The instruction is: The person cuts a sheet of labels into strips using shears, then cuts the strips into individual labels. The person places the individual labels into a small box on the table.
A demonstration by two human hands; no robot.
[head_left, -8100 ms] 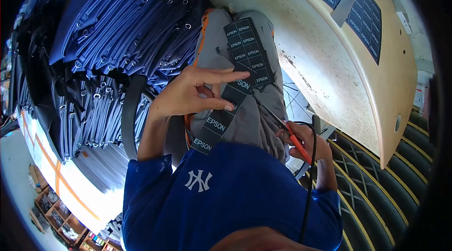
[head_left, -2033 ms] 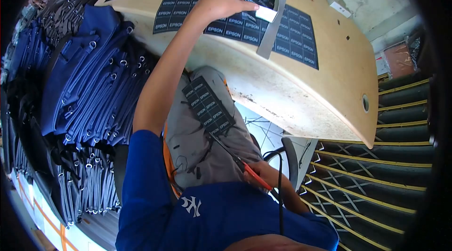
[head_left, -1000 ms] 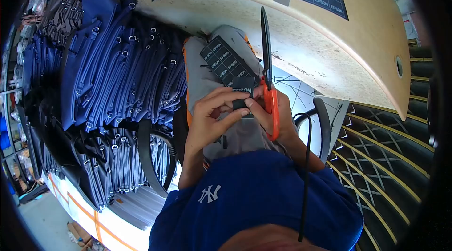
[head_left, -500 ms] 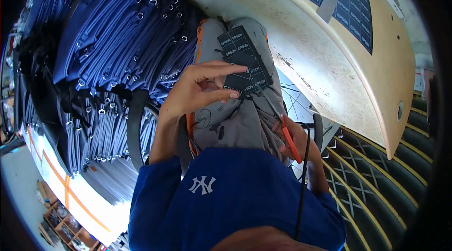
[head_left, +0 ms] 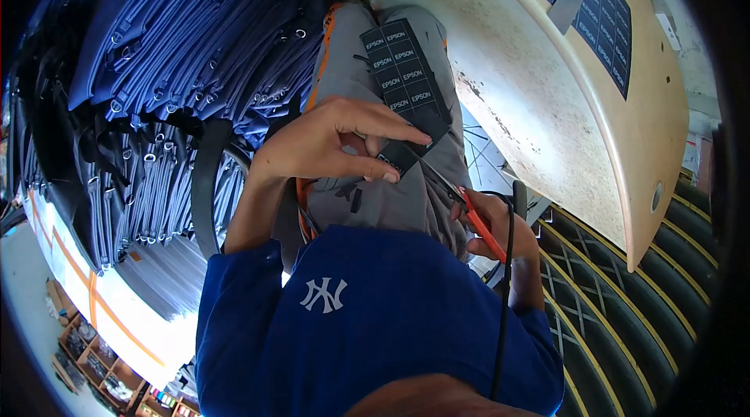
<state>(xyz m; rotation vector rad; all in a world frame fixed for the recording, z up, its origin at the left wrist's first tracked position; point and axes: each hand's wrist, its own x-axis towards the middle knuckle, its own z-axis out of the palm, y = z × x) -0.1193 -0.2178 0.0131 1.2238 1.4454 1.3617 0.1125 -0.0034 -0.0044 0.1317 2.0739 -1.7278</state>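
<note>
A black sheet of EPSON labels (head_left: 401,73) lies over the grey trousers (head_left: 340,77) on my lap. My left hand (head_left: 332,139) grips its lower part between thumb and fingers, where a small label piece (head_left: 400,157) angles away from the rest. In my right hand (head_left: 500,223) is a pair of scissors with orange-red handles (head_left: 483,231). Their blades point up and left, the tips at the label piece close beside my left fingertips. My right fingers are partly hidden behind the handles.
Blue lanyard-like straps with metal rings (head_left: 187,42) are piled at the left. A curved pale tabletop (head_left: 547,96) stands at the right, bearing more EPSON label sheets (head_left: 605,34). A black cable (head_left: 506,307) hangs down in front of my right forearm.
My left hand has shifted down and its fingers have come nearer the scissors. More rows of the label sheet show above it, and the lower piece now angles away. The view has tilted slightly.
</note>
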